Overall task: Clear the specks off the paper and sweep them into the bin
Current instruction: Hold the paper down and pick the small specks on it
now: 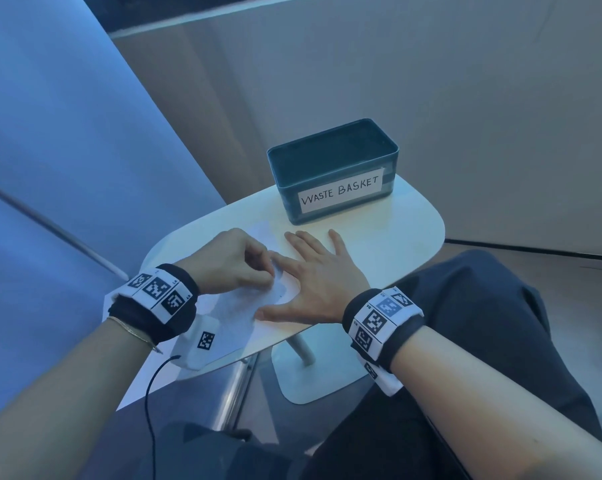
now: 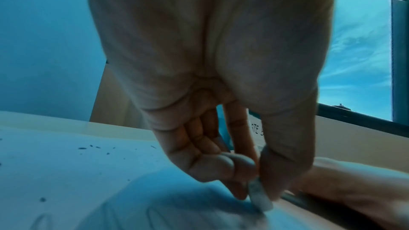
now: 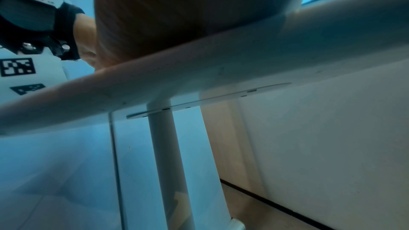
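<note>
A white sheet of paper (image 1: 237, 306) lies on the small white table (image 1: 396, 230). Dark specks (image 2: 88, 147) are scattered over the paper (image 2: 66, 172). My left hand (image 1: 268, 271) pinches a small white eraser (image 2: 260, 197) between thumb and fingertips, its end touching the sheet. My right hand (image 1: 318, 271) lies flat with fingers spread, pressing down the paper's right side just beside the left hand. The dark green bin (image 1: 330, 135) labelled WASTE BASKET stands open at the table's far end, beyond both hands. In the right wrist view only the palm (image 3: 177, 15) shows; its fingers are hidden.
The table's near edge (image 3: 199, 76) runs under my right wrist, with its pole leg (image 3: 163, 146) below. My lap in dark trousers (image 1: 483, 323) sits to the right of the table. A wall stands behind the bin.
</note>
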